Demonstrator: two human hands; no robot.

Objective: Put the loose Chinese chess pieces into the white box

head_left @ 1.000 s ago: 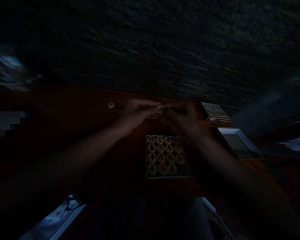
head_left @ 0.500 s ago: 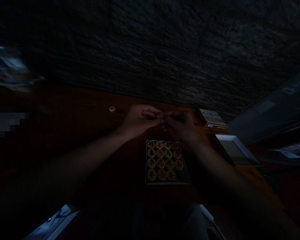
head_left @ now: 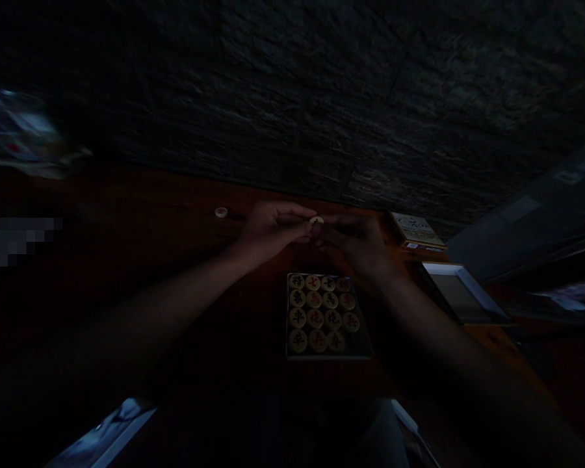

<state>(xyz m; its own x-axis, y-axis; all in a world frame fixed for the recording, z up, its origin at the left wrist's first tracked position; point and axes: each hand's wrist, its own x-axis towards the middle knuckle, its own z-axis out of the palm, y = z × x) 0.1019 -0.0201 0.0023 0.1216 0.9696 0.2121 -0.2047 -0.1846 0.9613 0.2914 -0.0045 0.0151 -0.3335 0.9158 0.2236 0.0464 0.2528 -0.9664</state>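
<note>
Between the fingertips of both hands is a round Chinese chess piece (head_left: 316,221), its face turned up, its character too small to read. My left hand (head_left: 277,227) pinches it from the left side. From the right, my right hand (head_left: 353,237) grips the same piece with thumb and fingers. Just below the hands lies a shallow square box (head_left: 363,344) holding rows of chess pieces with red and black characters. The box's lower right corner has a gap without a piece. Another chess piece (head_left: 221,212) rests alone on the table, left of my left hand.
A boxed set with a printed lid (head_left: 416,229) lies at the right against the stone wall (head_left: 292,117). Nearer stands an open lid or tray (head_left: 461,292) with pale edges. On the far left of the wooden table (head_left: 141,195) is a clear plastic bag (head_left: 29,133).
The chess piece between my fingertips has come into clear view with its face tipped upward. My hands have barely shifted; the box and loose piece stay where they were.
</note>
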